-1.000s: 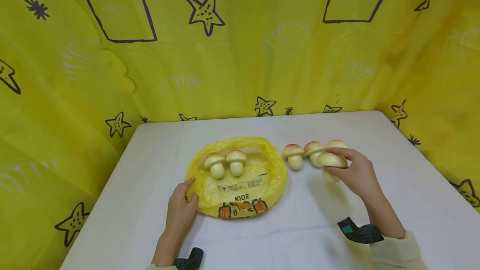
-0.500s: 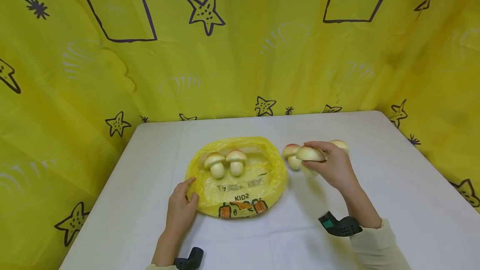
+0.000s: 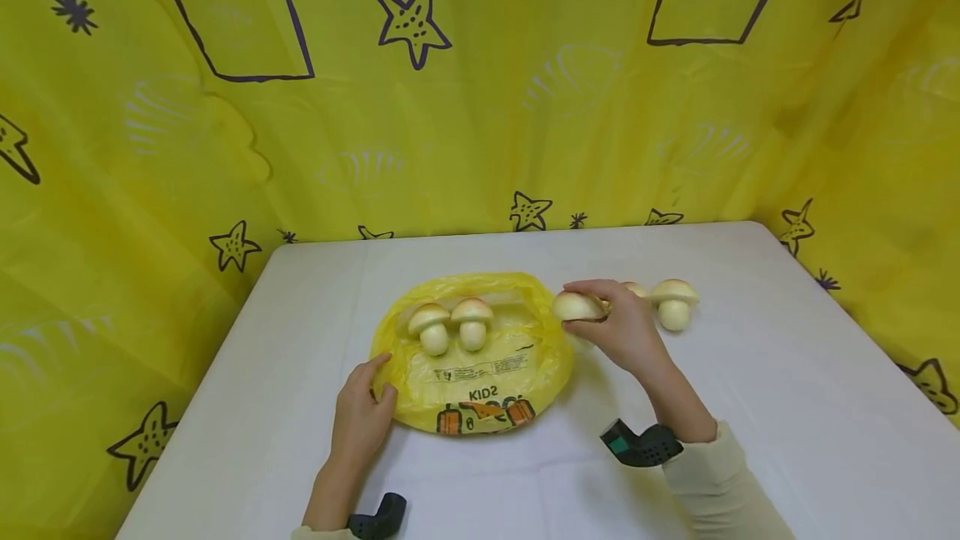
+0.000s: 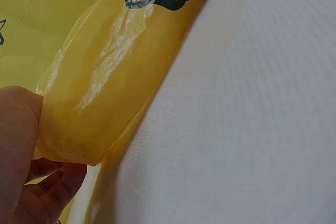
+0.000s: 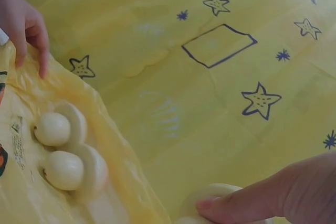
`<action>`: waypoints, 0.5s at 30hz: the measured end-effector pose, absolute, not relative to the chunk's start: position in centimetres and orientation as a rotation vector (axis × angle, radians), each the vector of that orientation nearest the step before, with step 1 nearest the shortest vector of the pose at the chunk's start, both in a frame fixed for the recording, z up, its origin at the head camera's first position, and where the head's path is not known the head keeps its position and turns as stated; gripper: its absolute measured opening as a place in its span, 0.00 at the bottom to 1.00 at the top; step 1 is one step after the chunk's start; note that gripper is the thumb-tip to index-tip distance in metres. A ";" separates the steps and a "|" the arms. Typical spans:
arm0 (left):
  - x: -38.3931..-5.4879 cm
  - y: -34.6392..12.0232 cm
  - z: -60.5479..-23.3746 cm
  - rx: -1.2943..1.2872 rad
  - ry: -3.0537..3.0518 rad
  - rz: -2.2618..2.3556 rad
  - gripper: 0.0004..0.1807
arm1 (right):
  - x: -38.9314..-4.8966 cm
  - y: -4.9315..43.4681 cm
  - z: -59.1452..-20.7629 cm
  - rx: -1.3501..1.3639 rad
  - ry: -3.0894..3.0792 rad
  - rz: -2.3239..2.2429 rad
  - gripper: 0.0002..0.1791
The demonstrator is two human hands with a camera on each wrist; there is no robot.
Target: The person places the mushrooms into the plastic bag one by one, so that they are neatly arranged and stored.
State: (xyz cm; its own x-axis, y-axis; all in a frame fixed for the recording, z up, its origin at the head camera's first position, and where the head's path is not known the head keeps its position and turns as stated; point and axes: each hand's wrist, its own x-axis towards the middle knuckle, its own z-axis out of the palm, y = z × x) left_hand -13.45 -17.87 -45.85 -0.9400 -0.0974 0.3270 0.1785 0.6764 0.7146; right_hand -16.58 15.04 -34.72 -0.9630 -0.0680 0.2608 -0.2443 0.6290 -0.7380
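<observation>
In the head view my right hand (image 3: 618,327) pinches a toy mushroom (image 3: 577,307) by its cap, just above the right rim of a yellow plastic bag (image 3: 551,373). The right wrist view shows my thumb on the pale cap (image 5: 223,190). My left hand (image 3: 363,411) holds the bag's left edge between thumb and fingers; in the left wrist view the film (image 4: 100,93) passes between them. Two toy mushrooms (image 3: 472,325) with reddish-topped caps lie side by side inside the open bag. Another mushroom (image 3: 674,304) lies on the table, right of my right hand.
A further mushroom (image 3: 636,288) is mostly hidden behind my right hand, and one more is largely covered by the held one. Everything lies on a white-covered table (image 3: 480,490). A yellow curtain (image 3: 480,123) with drawn stars surrounds its back and sides.
My right hand has carried the mushroom leftward, from beside the other loose mushrooms to the bag's right rim. The mushroom at the far right is now uncovered. My left hand stays in place.
</observation>
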 end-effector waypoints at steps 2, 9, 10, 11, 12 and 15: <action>-13.4 -17.9 -45.9 -0.059 -2.554 -1.135 0.21 | -16.7 14.6 -34.8 0.265 -2.657 1.262 0.24; -13.5 -17.9 -45.8 -0.062 -2.563 -1.134 0.21 | -17.1 13.3 -34.9 0.300 -2.646 1.334 0.24; -13.5 -17.9 -45.8 -0.064 -2.564 -1.134 0.21 | -17.1 13.1 -34.9 0.304 -2.639 1.341 0.24; -13.5 -17.9 -45.8 -0.064 -2.564 -1.134 0.21 | -17.2 12.9 -35.0 0.310 -2.634 1.350 0.24; -13.5 -17.9 -45.8 -0.066 -2.563 -1.135 0.21 | -17.3 12.8 -35.1 0.311 -2.633 1.356 0.24; -13.5 -17.8 -45.8 -0.067 -2.559 -1.137 0.21 | -17.5 12.3 -35.2 0.311 -2.639 1.361 0.24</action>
